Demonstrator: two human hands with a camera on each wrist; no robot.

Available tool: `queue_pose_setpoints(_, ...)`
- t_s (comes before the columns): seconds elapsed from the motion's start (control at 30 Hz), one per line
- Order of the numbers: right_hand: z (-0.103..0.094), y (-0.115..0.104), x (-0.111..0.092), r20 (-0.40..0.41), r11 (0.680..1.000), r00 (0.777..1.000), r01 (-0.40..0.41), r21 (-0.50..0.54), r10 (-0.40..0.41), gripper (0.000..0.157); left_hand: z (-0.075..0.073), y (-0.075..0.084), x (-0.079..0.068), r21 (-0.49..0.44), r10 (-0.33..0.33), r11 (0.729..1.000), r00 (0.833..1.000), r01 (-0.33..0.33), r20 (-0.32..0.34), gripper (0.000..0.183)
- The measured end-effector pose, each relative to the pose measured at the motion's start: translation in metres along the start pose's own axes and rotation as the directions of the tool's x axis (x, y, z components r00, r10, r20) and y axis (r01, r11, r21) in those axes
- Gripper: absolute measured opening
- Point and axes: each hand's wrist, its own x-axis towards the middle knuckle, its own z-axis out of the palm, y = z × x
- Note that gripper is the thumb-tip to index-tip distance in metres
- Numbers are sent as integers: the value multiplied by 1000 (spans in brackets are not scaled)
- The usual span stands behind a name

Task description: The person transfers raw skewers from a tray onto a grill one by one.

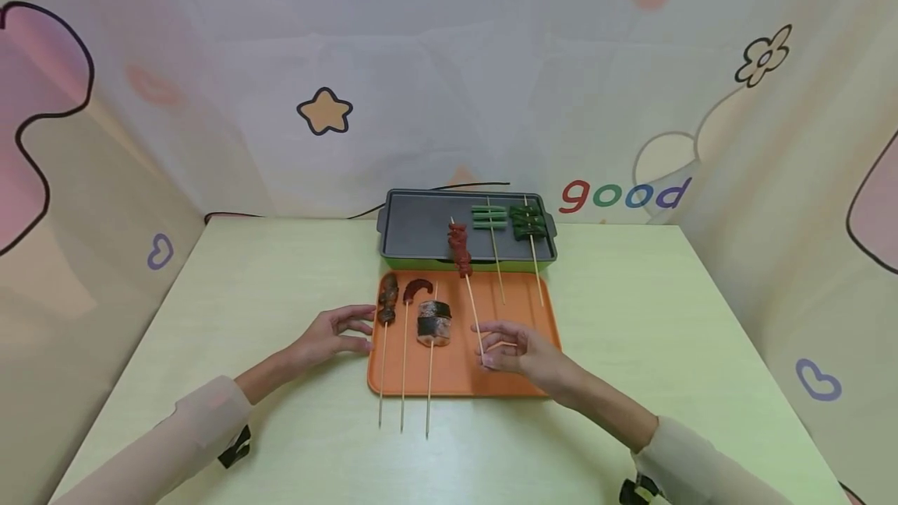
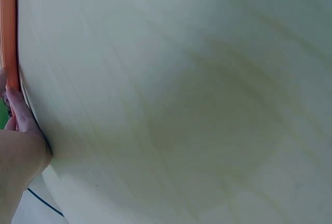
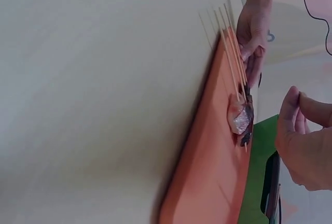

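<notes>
My right hand [image 1: 519, 353] pinches the lower end of a bamboo skewer of red meat [image 1: 459, 248]. Its meat end is over the front edge of the grey griddle [image 1: 417, 220], tip pointing away from me. Beside the left edge of the orange tray [image 1: 459, 380], my left hand [image 1: 333, 337] holds nothing; its fingers are loosely bent at the rim. On the tray lie a brown meat skewer [image 1: 387, 298], a dark red curled tentacle skewer [image 1: 418, 287] and a thick pale skewer with black bands [image 1: 434, 323]. In the right wrist view, the right hand's fingertips meet.
A green bean skewer [image 1: 489, 217] and a leafy green skewer [image 1: 528, 222] lie on the griddle's right side, their sticks reaching over the tray. The griddle, green below, stands behind the tray against a curtain [image 1: 435, 100]. A pale table [image 1: 281, 427] extends around both.
</notes>
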Motion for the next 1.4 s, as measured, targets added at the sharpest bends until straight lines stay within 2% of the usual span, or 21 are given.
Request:
queue_pose_setpoints(0.4,-3,-22,37,-84,998,995,-59,25,61,56,-1,1,0,5,-5,1000,1000,5,0,66)
queue_pose_setpoints(0.73,-8,-41,69,-164,987,980,-88,135,110,52,-2,1,0,-11,4,1000,1000,-4,0,66)
queue_pose_setpoints(1.0,-9,-45,77,-189,977,969,-124,174,157,51,1,1,-1,-41,12,999,1000,-12,7,66)
queue_pose_setpoints(1.1,-9,-43,78,-190,976,967,-136,170,168,52,1,1,-1,-37,-3,999,1000,3,-1,66)
queue_pose_setpoints(1.4,-6,-40,82,-231,980,962,-109,164,145,54,-2,-1,-1,-28,10,1000,1000,-11,-5,65)
